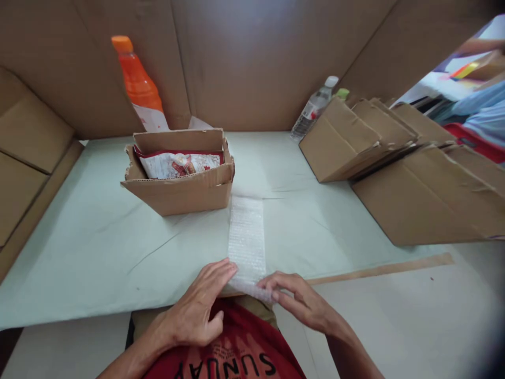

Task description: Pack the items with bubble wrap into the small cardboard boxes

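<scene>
A narrow strip of bubble wrap [246, 237] lies lengthwise on the pale green table cover, its near end folded up at the table's front edge. My left hand [197, 305] rests along the strip's left side, fingers stretched out and thumb apart, the fingertips touching the wrap. On the other side, my right hand [298, 300] pinches the folded near end between thumb and fingers. Just beyond the strip, to the left, stands an open cardboard box [189, 197] with a white and red printed packet [181, 164] inside.
An orange drink bottle [140, 79] leans at the back left, and a clear water bottle [313, 110] at the back right. Several cardboard boxes [426, 189] line the right side. Cardboard walls [252, 63] enclose the table [98, 242]. Another person's arm [479, 47] shows at far right.
</scene>
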`<action>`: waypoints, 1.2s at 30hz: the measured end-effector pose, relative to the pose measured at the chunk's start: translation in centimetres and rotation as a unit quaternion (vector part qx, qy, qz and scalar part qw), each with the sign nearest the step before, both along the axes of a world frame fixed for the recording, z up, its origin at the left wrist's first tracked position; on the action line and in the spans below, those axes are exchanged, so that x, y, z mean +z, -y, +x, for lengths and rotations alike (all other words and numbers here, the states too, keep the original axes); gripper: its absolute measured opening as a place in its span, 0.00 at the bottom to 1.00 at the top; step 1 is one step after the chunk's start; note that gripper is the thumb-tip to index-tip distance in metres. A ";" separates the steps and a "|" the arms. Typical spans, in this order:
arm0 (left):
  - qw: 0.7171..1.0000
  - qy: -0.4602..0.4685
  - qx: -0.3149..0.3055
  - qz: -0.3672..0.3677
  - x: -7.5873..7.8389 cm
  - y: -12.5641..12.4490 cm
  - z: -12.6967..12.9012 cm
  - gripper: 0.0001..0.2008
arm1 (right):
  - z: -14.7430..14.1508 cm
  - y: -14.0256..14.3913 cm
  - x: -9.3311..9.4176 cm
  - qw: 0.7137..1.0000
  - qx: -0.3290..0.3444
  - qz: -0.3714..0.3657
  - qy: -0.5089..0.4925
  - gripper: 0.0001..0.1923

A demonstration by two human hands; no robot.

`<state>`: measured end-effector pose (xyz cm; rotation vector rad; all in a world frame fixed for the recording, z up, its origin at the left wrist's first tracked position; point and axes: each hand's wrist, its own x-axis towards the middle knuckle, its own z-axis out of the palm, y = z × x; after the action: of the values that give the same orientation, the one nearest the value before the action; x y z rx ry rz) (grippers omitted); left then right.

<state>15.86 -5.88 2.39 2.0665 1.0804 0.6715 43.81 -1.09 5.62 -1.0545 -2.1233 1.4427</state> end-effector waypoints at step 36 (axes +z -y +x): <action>0.966 -0.095 0.229 0.069 -2.9 -4.8 2.9 0.21 | -3.3 1.1 -4.6 0.896 -0.212 0.388 0.041 0.15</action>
<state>18.79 -1.06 -0.47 2.0419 1.6952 0.7983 40.51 -2.23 0.98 -1.1320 -2.0381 0.2844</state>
